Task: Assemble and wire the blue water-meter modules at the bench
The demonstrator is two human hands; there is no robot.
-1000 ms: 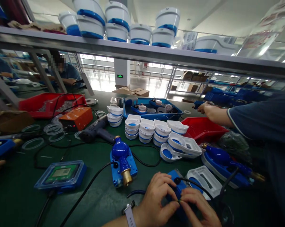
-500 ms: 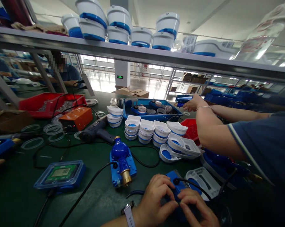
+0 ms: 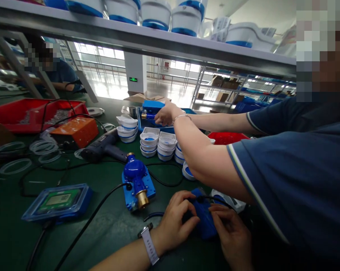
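My left hand [image 3: 176, 223], with a watch on its wrist, and my right hand [image 3: 232, 234] both grip a blue plastic housing [image 3: 204, 221] at the near edge of the green table [image 3: 14, 229]. A black cable [image 3: 208, 197] runs into the housing's top. Fingers of both hands curl round the part. A blue water meter with a brass fitting [image 3: 137, 181] lies just left of my left hand. A co-worker's arm [image 3: 204, 154] in a dark blue sleeve reaches across above my hands and hides much of the right side.
The co-worker's hand [image 3: 166, 114] holds a blue part over a blue tray [image 3: 150, 107]. Stacks of white covers [image 3: 150, 141], a black power screwdriver [image 3: 105, 147], an orange box [image 3: 74, 131], a red bin [image 3: 31, 114] and a clear-lidded blue module [image 3: 58, 201] lie on the table.
The co-worker's arm has swung left across the table, from the far right to over the blue tray, now covering the white covers. My view dropped lower. My hands stay on the housing.
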